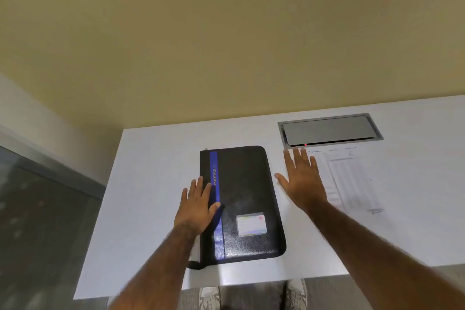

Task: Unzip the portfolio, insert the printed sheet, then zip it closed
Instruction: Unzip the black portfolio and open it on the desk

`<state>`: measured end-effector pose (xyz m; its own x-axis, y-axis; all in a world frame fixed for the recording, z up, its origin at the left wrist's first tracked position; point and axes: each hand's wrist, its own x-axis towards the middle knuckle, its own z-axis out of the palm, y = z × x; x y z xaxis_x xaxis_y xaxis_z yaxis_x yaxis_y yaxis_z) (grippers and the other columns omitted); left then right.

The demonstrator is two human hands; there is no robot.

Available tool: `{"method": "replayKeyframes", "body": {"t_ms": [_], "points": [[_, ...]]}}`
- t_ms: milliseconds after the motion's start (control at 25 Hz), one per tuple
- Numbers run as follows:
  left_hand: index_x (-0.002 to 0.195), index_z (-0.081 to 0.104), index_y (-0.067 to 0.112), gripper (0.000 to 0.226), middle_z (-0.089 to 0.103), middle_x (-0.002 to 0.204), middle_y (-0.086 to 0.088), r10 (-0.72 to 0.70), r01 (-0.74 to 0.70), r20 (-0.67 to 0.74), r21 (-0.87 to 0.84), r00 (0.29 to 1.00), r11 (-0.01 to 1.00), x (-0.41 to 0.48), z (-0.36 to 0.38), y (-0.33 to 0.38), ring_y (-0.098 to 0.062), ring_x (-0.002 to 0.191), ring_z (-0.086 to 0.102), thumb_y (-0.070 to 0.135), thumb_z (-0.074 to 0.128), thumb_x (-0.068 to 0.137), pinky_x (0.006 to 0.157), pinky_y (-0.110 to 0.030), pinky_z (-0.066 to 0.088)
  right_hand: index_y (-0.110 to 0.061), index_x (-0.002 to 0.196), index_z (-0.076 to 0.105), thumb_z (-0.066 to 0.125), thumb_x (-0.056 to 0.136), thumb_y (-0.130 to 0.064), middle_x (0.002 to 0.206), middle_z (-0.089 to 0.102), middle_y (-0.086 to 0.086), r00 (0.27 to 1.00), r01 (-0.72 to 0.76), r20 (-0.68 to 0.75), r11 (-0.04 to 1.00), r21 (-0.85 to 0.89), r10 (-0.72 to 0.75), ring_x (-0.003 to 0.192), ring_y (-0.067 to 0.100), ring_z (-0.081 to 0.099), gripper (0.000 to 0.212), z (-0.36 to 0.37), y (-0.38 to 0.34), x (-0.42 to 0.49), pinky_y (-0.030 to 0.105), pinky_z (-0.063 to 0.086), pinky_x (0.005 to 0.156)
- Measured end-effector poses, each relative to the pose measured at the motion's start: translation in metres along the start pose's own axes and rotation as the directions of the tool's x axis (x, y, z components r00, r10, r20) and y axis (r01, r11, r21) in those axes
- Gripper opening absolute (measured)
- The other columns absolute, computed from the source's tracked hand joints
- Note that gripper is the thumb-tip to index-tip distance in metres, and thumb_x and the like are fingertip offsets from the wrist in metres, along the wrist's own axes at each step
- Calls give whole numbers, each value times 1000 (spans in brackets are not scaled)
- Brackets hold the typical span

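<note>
White table (pixel 151 184): left hand (pixel 196 206) seemingly touching portfolio (pixel 246 199).

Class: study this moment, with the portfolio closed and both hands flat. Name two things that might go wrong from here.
1. The printed sheet lies loose under the right hand; dragging it may crease it.
2. The portfolio sits near the table front edge, pinned only by the left hand; tugging the zip might slide it off.

- An office or meeting room, seen from above a white desk (pixel 156 184).
- A metal cable-access hatch (pixel 330 130) is set flush into the desk's far right.
- Plain beige wall (pixel 201 45) behind; grey floor (pixel 45 221) at left.
</note>
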<state>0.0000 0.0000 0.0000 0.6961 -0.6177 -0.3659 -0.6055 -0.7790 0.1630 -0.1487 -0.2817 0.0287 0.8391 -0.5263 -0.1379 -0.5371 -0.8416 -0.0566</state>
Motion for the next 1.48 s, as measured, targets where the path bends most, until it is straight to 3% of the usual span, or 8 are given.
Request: {"method": "replayKeyframes", "body": {"t_ms": [120,360,520,680,880,1040,1160,1480], "points": [[162,4,23,78,-11,170,-7,25,-34,194,43,981,998,-4,24,-8,-29,157,-3,57,39,100,126,-45,8,-21,158,16,13,90,-70,166,14,12,998,-30,56,998,-53,33,152,37,12,84,14,-8,-7,52,10,123],[162,3,22,80,-8,170,-8,134,-140,162,29,978,990,-11,54,-24,-31,156,4,49,45,100,126,-43,14,-25,158,0,-32,69,-75,167,-7,9,990,-61,119,994,-88,71,153,35,-4,107,32,-25,-24,50,-5,122],[162,3,24,74,-8,170,-6,168,-174,157,24,973,984,-10,55,-32,-30,157,1,48,40,102,127,-44,9,-23,159,7,11,94,-68,167,-9,7,959,-101,264,995,-15,101,154,33,-6,80,32,-30,-24,48,1,123],[161,7,27,71,-4,170,-3,89,-85,137,-29,987,996,-2,48,-24,-27,157,5,48,39,102,126,-42,11,-21,153,30,40,100,-54,167,16,4,922,-196,378,942,272,83,152,29,19,64,40,-22,-3,45,22,120],[159,24,25,65,13,169,-4,-34,40,71,-86,997,996,13,37,-10,-26,152,26,44,46,101,123,-38,27,-7,127,59,51,100,-38,134,61,15,903,-330,423,744,581,70,119,30,59,43,40,-24,51,33,46,96],[153,37,22,58,21,167,-5,-102,109,52,-163,993,981,49,21,-3,-30,144,40,41,51,100,116,-43,38,-3,89,63,53,101,-30,92,64,16,863,-485,487,482,730,131,91,32,61,31,45,-23,77,44,55,89],[147,45,21,51,25,165,-4,-140,147,42,-291,989,946,88,7,-12,-33,137,48,37,53,100,112,-46,41,7,112,61,54,101,-24,112,60,30,808,-588,569,274,761,155,111,44,60,33,47,-19,92,49,51,99],[103,69,1,22,70,107,-18,-242,199,-31,-477,970,856,189,-30,-30,-36,101,65,17,57,95,82,-35,48,-1,103,64,68,92,-11,114,67,22,763,-646,594,265,715,255,97,36,65,16,53,-25,126,39,56,79]]}}
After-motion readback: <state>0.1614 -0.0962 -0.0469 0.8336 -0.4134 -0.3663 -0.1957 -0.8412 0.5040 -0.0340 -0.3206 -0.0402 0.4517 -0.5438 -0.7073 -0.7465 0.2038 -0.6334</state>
